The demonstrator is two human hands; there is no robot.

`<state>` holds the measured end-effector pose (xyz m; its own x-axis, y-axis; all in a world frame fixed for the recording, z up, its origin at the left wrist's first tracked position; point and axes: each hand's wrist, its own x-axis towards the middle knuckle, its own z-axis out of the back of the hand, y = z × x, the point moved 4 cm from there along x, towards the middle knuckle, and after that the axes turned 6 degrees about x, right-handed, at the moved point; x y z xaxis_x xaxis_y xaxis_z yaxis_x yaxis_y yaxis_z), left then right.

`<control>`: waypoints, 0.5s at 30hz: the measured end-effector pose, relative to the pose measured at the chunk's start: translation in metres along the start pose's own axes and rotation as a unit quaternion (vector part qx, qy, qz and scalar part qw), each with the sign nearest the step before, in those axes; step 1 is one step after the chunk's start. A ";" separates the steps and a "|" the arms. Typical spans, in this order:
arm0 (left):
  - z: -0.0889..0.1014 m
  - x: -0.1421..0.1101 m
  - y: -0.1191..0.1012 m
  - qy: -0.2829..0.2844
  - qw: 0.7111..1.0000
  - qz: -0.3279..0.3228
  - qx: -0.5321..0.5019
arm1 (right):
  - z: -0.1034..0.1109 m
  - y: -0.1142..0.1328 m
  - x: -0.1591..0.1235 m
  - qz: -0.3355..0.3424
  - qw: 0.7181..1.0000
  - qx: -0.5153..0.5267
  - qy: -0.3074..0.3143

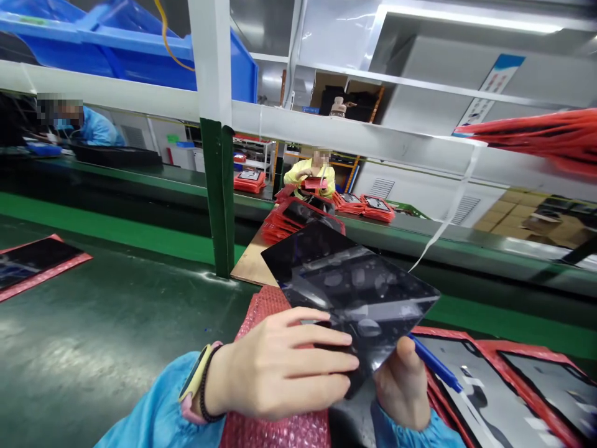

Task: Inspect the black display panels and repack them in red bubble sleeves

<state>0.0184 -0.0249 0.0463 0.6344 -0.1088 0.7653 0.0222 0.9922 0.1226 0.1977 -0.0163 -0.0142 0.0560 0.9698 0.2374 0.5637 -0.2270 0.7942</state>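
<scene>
A glossy black screen panel (359, 292), smudged and reflective, is tilted up in front of me. My right hand (405, 386) grips its lower right edge, thumb up and the other fingers hidden. Across the panel's lower left part lie the stretched fingers of my left hand (280, 367); the left thumb cannot be made out. A blue pen-like tool (436, 363) sticks out beside my right thumb, and whether that hand holds it is unclear. Under my left hand is pink bubble wrap (280, 426) on the dark green bench (140, 323).
Panels in red wrap (494, 386) lie at right, and one wrapped panel (37, 261) at left. Ahead stand a green-and-white post (217, 186) and a red-wrapped stack (284, 221). Blue bins (116, 43) sit overhead. Co-workers in yellow (298, 171) and blue (100, 127) sit beyond.
</scene>
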 end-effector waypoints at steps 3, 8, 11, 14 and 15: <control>0.004 -0.003 0.002 -0.035 0.994 0.081 -0.071 | 0.005 -0.001 -0.003 -0.017 0.999 0.030 -0.008; 0.004 -0.024 0.035 -0.204 0.899 0.374 -0.102 | 0.010 0.007 -0.006 0.023 0.997 0.020 -0.076; -0.003 -0.037 0.058 -0.256 0.806 0.496 -0.199 | 0.017 0.011 -0.008 0.073 0.990 0.006 -0.120; -0.009 -0.041 0.074 -0.245 0.729 0.530 -0.356 | 0.028 0.012 -0.009 0.113 0.980 -0.008 -0.166; -0.010 -0.042 0.077 -0.240 0.702 0.536 -0.402 | 0.030 0.013 -0.008 0.119 0.978 -0.014 -0.172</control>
<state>0.0012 0.0564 0.0179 0.2902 0.9109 0.2935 0.2809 0.2121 -0.9360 0.2290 -0.0242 -0.0226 0.4594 0.8610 0.2181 0.4784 -0.4467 0.7560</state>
